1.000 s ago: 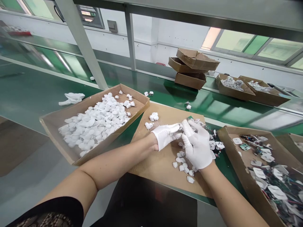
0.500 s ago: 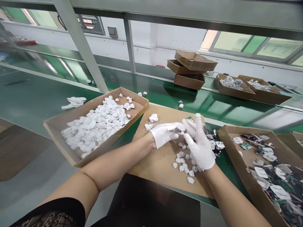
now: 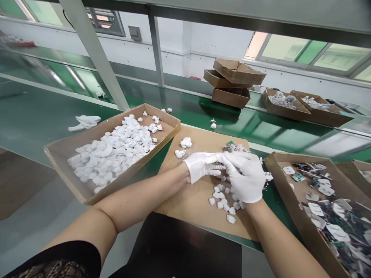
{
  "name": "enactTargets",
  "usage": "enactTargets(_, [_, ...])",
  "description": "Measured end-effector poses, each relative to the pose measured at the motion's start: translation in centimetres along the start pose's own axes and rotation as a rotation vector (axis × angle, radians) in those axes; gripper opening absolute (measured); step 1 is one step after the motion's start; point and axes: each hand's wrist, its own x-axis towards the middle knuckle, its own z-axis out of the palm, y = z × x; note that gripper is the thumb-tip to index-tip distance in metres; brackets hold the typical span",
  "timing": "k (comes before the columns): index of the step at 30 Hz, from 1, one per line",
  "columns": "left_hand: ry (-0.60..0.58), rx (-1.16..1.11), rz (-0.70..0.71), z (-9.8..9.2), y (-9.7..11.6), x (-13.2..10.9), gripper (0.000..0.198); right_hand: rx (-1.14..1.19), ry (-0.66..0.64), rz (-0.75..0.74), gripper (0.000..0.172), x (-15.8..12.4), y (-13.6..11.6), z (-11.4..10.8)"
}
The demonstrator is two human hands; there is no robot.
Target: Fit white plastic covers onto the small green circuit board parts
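White gloves cover both of my hands, which meet above a brown cardboard sheet [image 3: 182, 197]. My left hand [image 3: 201, 166] is closed, its fingertips pressed together against those of the other hand. Curled over from the right, my right hand [image 3: 246, 173] touches the left fingertips. Whatever lies between them is hidden by the fingers. Several small white caps [image 3: 223, 199] are scattered on the sheet below my hands. Just beyond the right hand is a pile of circuit boards and white parts [image 3: 236, 146]. Two small clusters of white pieces [image 3: 186, 142] sit left of it.
At left, a cardboard tray [image 3: 162, 137] holds many white pieces. Another cardboard tray [image 3: 285, 200] at right contains white covers, boards and wires. A white glove [image 3: 85, 122] lies on the green bench. Stacked boxes [image 3: 232, 96] stand behind, and a slanted metal post [image 3: 95, 54] rises at left.
My right hand, open with fingers spread before, has closed in onto the left fingertips. The left hand stays in nearly the same place. The view has shifted slightly.
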Motion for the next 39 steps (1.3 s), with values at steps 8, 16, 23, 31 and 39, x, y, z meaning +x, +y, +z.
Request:
enactTargets(8, [-0.064, 0.035, -0.009, -0.4, 0.5, -0.1, 0.038, 0.332, -0.435, 0.387, 0.053, 0.6, 0.5, -1.3])
enactTargets(16, [-0.002, 0.184, -0.058, 0.2, 0.9, -0.8, 0.048, 0.125, -0.313, 0.092, 0.030, -0.1, -0.1, -0.6])
enactTargets(23, [0.091, 0.273, 0.078, 0.0, 0.3, -0.2, 0.057, 0.202, -0.353, 0.242, 0.035, -0.4, 0.9, -0.3])
enactTargets(31, [-0.220, 0.266, 0.009, -0.2, 1.7, -1.3, 0.044, 0.449, -0.297, 0.525, 0.044, -0.5, 0.6, -0.4])
enactTargets(39, [-0.162, 0.319, -0.115, -0.1, 1.4, -1.0, 0.049, 0.436, -0.535, 0.409, 0.058, 0.8, 0.7, -2.6])
